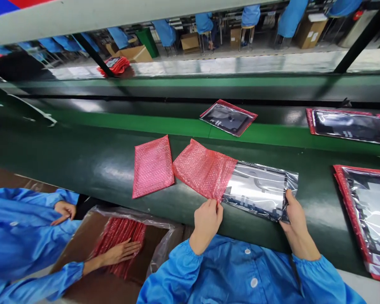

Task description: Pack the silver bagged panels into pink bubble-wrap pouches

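My left hand pinches the near edge of a red bubble-wrap bag lying on the green work surface. A flat electronic panel in a clear plastic sleeve sits partly inside the bag's mouth, its right part sticking out. My right hand grips the sleeved panel at its right end, thumb on top and fingers beneath. Left of the bag lies another red bubble-wrap bag, closed and flat.
A co-worker's hand rests on red bags in a lined carton at lower left. More panels on red bags lie on the green belt behind, and a stack stands at right.
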Action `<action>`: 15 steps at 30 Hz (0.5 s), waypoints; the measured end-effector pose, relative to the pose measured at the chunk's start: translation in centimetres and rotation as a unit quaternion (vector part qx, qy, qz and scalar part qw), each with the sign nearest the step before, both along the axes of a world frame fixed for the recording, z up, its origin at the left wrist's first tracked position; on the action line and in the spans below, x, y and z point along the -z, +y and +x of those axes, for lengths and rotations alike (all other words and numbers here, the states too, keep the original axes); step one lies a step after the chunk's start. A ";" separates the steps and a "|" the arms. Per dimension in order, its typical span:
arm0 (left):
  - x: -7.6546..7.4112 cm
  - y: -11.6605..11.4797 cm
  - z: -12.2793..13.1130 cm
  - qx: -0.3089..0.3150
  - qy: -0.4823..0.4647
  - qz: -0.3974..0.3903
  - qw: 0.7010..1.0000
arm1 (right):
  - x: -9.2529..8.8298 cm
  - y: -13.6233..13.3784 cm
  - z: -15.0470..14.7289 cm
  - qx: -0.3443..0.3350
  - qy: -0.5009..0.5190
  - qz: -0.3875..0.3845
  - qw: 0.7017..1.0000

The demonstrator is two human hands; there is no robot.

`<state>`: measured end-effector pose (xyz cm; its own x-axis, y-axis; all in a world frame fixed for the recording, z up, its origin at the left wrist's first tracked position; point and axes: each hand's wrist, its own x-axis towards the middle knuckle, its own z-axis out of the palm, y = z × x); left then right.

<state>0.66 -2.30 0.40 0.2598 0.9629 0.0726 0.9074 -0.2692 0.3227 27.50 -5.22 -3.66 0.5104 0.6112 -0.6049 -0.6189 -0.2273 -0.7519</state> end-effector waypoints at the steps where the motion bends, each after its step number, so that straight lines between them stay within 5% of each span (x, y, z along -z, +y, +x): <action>1: -0.1 -0.2 0.6 -0.002 -0.020 -0.001 1.000 | 0.1 0.0 -0.3 0.007 -0.002 -0.002 1.000; 5: 0.2 -0.8 2.2 -0.015 -0.156 -0.044 0.987 | -0.4 -0.4 -1.9 0.034 0.025 0.027 0.999; 7: 0.7 -1.0 2.5 -0.034 -0.286 -0.132 0.949 | -0.9 -1.1 -3.0 0.037 0.038 0.050 0.997; 10: 2.0 -0.6 3.0 -0.114 -0.516 -0.233 0.816 | -1.4 -2.9 -4.7 0.026 0.041 0.036 0.998; 13: 2.7 0.6 3.3 -0.227 -0.677 -0.172 0.678 | -1.6 -4.5 -4.8 -0.068 0.018 0.040 0.997; 15: 2.4 1.4 2.8 -0.278 -0.710 -0.134 0.633 | -1.7 -4.9 -3.6 -0.145 0.010 0.097 0.985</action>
<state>3.50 -0.94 -2.00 -0.2683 0.9045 -0.3316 -0.4180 0.2009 0.8860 23.93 -10.15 -1.92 0.2866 0.8343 -0.4709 -0.5638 -0.2505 -0.7870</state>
